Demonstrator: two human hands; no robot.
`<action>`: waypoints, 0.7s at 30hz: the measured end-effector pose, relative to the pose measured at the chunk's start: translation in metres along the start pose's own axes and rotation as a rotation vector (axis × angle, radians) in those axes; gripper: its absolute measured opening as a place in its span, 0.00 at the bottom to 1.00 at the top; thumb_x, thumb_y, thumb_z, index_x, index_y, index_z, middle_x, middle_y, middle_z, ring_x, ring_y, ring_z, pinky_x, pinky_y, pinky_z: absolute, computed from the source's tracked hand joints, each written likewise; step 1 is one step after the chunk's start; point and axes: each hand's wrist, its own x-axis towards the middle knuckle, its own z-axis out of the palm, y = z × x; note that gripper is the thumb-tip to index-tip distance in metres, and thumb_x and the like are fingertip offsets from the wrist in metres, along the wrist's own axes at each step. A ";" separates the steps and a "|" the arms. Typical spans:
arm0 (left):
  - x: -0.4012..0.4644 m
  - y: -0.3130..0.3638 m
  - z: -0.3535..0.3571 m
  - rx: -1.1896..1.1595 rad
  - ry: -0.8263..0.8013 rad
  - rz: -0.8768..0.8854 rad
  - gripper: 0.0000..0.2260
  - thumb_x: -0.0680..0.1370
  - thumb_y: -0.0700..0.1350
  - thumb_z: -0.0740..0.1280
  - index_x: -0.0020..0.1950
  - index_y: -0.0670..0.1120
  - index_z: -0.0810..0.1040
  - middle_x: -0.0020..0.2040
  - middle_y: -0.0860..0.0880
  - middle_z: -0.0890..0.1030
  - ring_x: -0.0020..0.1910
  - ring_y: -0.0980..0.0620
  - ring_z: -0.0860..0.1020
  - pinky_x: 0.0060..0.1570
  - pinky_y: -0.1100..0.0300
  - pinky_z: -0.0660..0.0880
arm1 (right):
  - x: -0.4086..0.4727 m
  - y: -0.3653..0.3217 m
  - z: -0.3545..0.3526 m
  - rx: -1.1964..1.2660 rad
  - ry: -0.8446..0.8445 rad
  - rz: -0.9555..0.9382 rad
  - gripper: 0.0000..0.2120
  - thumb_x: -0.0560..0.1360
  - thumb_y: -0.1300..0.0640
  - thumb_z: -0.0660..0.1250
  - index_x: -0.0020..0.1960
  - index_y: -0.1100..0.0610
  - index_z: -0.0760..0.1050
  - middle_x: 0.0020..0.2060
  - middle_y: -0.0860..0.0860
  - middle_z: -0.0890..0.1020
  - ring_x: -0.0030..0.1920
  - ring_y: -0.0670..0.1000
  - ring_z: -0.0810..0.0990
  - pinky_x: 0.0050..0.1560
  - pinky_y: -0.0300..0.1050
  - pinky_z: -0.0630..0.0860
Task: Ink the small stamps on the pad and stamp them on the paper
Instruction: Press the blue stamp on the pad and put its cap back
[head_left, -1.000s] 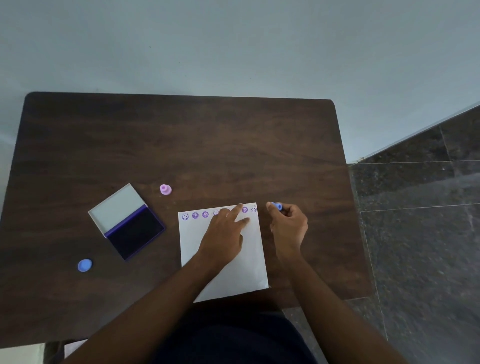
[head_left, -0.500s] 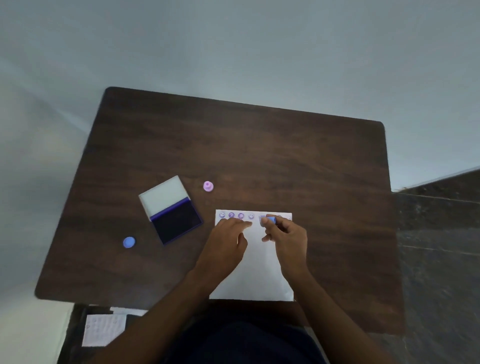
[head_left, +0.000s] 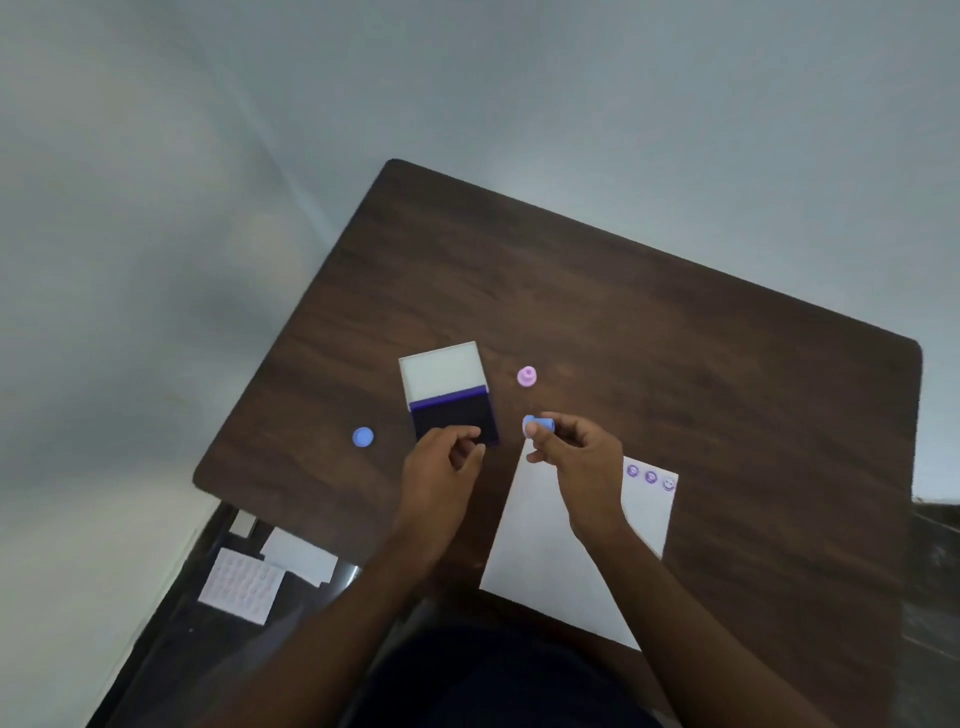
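Observation:
A small blue stamp (head_left: 540, 425) is pinched in the fingertips of my right hand (head_left: 579, 457), held just right of the ink pad (head_left: 454, 415) and above the paper's top left corner. The pad lies with its lid flipped back, showing dark ink and a white lid. My left hand (head_left: 441, 467) rests at the pad's near edge, fingers curled on its front corner. The white paper (head_left: 550, 551) carries purple smiley prints (head_left: 650, 477) along its top edge, partly hidden by my right hand. A pink stamp (head_left: 527, 376) stands beyond the pad.
A blue cap (head_left: 362, 437) lies left of the pad on the dark wooden table (head_left: 649, 338). White sheets and a stamped sheet (head_left: 244, 584) lie on the floor at the lower left. The table's left edge runs close to the cap.
My right hand has carried the blue stamp left, off the row of prints toward the pad. My left hand has left the paper and reached the pad. The camera has swung left.

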 end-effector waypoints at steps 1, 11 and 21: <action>0.001 -0.006 -0.007 -0.003 0.030 -0.007 0.09 0.76 0.49 0.69 0.56 0.56 0.78 0.51 0.58 0.79 0.48 0.62 0.78 0.42 0.75 0.70 | 0.000 -0.002 0.006 -0.006 -0.023 -0.009 0.11 0.67 0.41 0.76 0.47 0.44 0.82 0.39 0.38 0.86 0.38 0.45 0.86 0.39 0.40 0.82; 0.009 -0.056 -0.047 -0.006 0.236 -0.067 0.07 0.76 0.46 0.70 0.54 0.52 0.80 0.46 0.58 0.79 0.44 0.60 0.78 0.46 0.71 0.75 | -0.011 -0.013 0.067 -0.048 -0.116 -0.062 0.11 0.70 0.46 0.76 0.50 0.48 0.82 0.39 0.37 0.86 0.35 0.47 0.86 0.39 0.38 0.81; 0.037 -0.110 -0.063 0.213 0.298 -0.198 0.24 0.76 0.54 0.68 0.71 0.52 0.69 0.65 0.49 0.73 0.63 0.50 0.70 0.63 0.54 0.69 | -0.011 -0.014 0.102 -0.053 -0.162 -0.026 0.15 0.69 0.47 0.76 0.54 0.51 0.83 0.40 0.40 0.87 0.35 0.49 0.86 0.39 0.38 0.82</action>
